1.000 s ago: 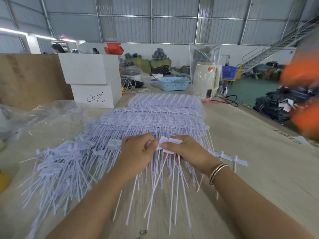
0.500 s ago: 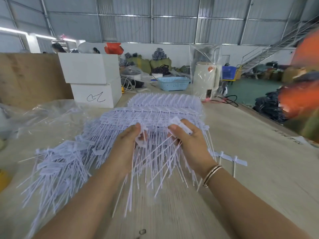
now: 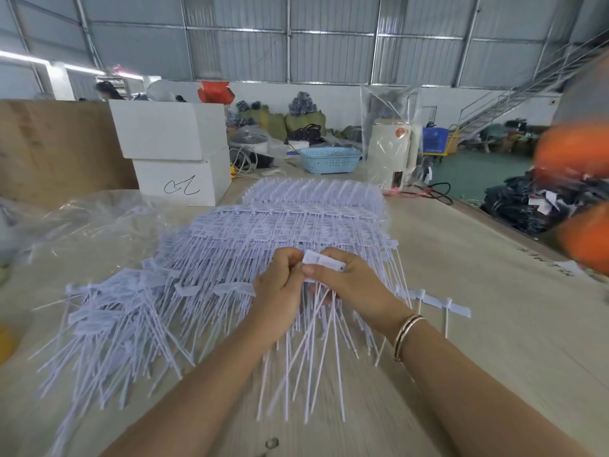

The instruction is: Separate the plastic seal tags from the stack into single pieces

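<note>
A big stack of white plastic seal tags point(image 3: 296, 225) lies in joined rows on the wooden table point(image 3: 494, 324). Single loose tags point(image 3: 108, 318) are heaped to its left. My left hand point(image 3: 276, 295) and my right hand point(image 3: 352, 285) meet at the stack's near edge. Both pinch a small strip of joined tags point(image 3: 321, 260) by its flat heads, the thin tails hanging down toward me. A short strip of three joined tags point(image 3: 438, 303) lies to the right of my right wrist.
Two stacked white boxes point(image 3: 174, 150) stand at the back left, with crumpled clear plastic point(image 3: 99, 219) in front of them. A blue basket point(image 3: 329, 159) and a bagged white appliance point(image 3: 392, 150) sit at the far end. An orange blur point(image 3: 573, 199) fills the right edge.
The hands lifted the held strip up and apart half a second ago, then came back down and together. They now pinch the tag heads close to each other.
</note>
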### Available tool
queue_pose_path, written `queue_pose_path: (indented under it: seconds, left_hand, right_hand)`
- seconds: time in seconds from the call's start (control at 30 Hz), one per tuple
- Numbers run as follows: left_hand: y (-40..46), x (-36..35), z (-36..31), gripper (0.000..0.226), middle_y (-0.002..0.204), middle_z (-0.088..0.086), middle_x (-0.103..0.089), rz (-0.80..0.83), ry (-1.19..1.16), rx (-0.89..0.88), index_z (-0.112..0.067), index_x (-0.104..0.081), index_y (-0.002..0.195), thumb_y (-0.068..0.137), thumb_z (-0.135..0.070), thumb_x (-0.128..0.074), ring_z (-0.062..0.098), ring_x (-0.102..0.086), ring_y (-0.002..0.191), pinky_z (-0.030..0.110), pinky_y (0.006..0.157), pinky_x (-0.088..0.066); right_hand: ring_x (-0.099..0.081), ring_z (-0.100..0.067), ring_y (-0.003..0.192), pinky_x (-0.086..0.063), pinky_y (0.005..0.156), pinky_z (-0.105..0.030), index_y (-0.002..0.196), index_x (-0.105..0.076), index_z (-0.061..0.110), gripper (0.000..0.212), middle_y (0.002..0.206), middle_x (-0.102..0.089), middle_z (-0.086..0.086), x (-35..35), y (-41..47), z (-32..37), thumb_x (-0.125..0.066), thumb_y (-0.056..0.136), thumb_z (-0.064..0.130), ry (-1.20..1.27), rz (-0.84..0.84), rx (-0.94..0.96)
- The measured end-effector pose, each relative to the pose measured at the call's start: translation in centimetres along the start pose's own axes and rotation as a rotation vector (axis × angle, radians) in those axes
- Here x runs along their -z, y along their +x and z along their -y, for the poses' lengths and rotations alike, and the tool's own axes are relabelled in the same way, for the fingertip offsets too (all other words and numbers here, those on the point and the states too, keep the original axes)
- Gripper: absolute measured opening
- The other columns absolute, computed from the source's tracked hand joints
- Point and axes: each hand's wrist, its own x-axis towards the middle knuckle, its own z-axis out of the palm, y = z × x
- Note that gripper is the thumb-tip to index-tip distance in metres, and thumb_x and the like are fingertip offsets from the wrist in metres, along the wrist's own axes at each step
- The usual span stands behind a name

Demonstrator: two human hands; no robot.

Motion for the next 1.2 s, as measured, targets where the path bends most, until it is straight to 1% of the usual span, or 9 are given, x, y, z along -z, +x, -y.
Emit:
queue_pose_path:
  seconds: [0.13,0.27,0.37,0.43,0.53,0.67,0.87,1.07,1.2]
  left_hand:
    - [0.3,0.7,0.3,0.015,0.086,0.005,-0.056,0.03,-0.182,0.092,-0.028,-0.05,0.086,0.091,-0.038,-0.04,0.022,-0.053,0.087,0.041,0.087,-0.042]
    - [0.3,1.7,1.9,0.033,0.06,-0.005,-0.053,0.164,0.205,-0.014,-0.032,-0.049,0.066,0.099,-0.025,-0.044,0.007,-0.047,0.06,0.033,0.075,-0.031]
    - [0.2,1.2,1.3,0.018,0.052,-0.009,-0.046,0.09,0.309,-0.142,-0.023,-0.053,0.076,0.094,-0.025,-0.056,0.005,-0.043,0.056,0.034,0.073,-0.031]
    - [0.2,1.1,0.9,0.02,0.05,-0.012,-0.044,0.045,0.285,-0.21,-0.023,-0.05,0.075,0.093,-0.019,-0.057,-0.002,-0.04,0.051,0.034,0.073,-0.03]
    - [-0.2,1.0,0.9,0.032,0.065,-0.014,-0.057,0.071,0.293,-0.257,-0.032,-0.04,0.073,0.096,-0.012,-0.05,0.001,-0.049,0.066,0.038,0.083,-0.033]
    - [-0.3,1.0,1.1,0.014,0.079,-0.019,-0.052,0.04,0.368,-0.257,-0.03,-0.046,0.094,0.097,-0.017,-0.047,-0.013,-0.042,0.081,0.023,0.086,-0.02]
    - [0.2,1.6,0.8,0.042,0.052,-0.009,-0.038,0.097,0.485,-0.272,-0.029,-0.033,0.059,0.098,-0.017,-0.041,0.005,-0.04,0.053,0.033,0.069,-0.025]
    - [0.3,2.4,0.5,0.035,0.058,-0.006,-0.044,0.122,0.628,-0.353,-0.019,-0.041,0.062,0.096,-0.027,-0.038,0.017,-0.042,0.059,0.032,0.06,-0.026]
    - [0.4,2.5,0.6,0.033,0.053,-0.006,-0.042,0.137,0.345,-0.182,-0.011,-0.051,0.067,0.098,-0.023,-0.047,0.005,-0.036,0.047,0.024,0.05,-0.027]
  right_hand:
    - [-0.055,-0.02,0.057,-0.049,0.05,-0.026,0.093,-0.058,-0.008,0.027,0.072,-0.056,-0.01,0.0,0.0,0.2,-0.07,0.084,0.015,0.057,-0.016,-0.038]
    - [-0.054,-0.011,0.058,-0.045,0.052,-0.02,0.087,-0.064,0.005,0.011,0.071,-0.059,-0.005,0.2,-0.2,0.0,-0.07,0.084,0.014,0.023,0.02,-0.059]
    - [-0.051,-0.013,0.067,-0.04,0.062,-0.021,0.092,-0.067,-0.001,0.026,0.073,-0.056,-0.006,0.5,-0.4,0.1,-0.072,0.082,0.023,-0.059,0.046,-0.09]
    - [-0.04,-0.011,0.054,-0.031,0.054,-0.02,0.072,-0.059,0.002,0.035,0.058,-0.044,-0.001,0.9,-0.4,0.4,-0.074,0.08,0.033,-0.116,0.058,-0.122]
    - [-0.032,-0.016,0.051,-0.024,0.05,-0.024,0.068,-0.051,0.011,0.039,0.055,-0.034,-0.003,1.6,-0.3,0.3,-0.075,0.076,0.041,-0.192,0.096,-0.212]
    - [-0.044,-0.012,0.048,-0.036,0.049,-0.021,0.055,-0.058,0.019,0.032,0.051,-0.047,0.003,1.9,-0.2,0.0,-0.077,0.075,0.035,-0.202,0.141,-0.246]
    - [-0.041,-0.015,0.054,-0.033,0.053,-0.024,0.051,-0.058,0.028,0.035,0.052,-0.046,0.006,1.4,-0.2,-0.3,-0.071,0.083,0.029,-0.149,0.132,-0.176]
    - [-0.041,0.0,0.041,-0.032,0.043,-0.012,0.067,-0.067,0.016,0.021,0.046,-0.048,0.013,1.2,-0.6,0.2,-0.07,0.084,0.027,-0.189,0.213,-0.207]
    - [-0.043,-0.022,0.063,-0.032,0.066,-0.029,0.079,-0.063,-0.01,0.031,0.067,-0.049,-0.015,0.7,-0.7,0.3,-0.068,0.085,0.02,-0.037,0.11,-0.134]
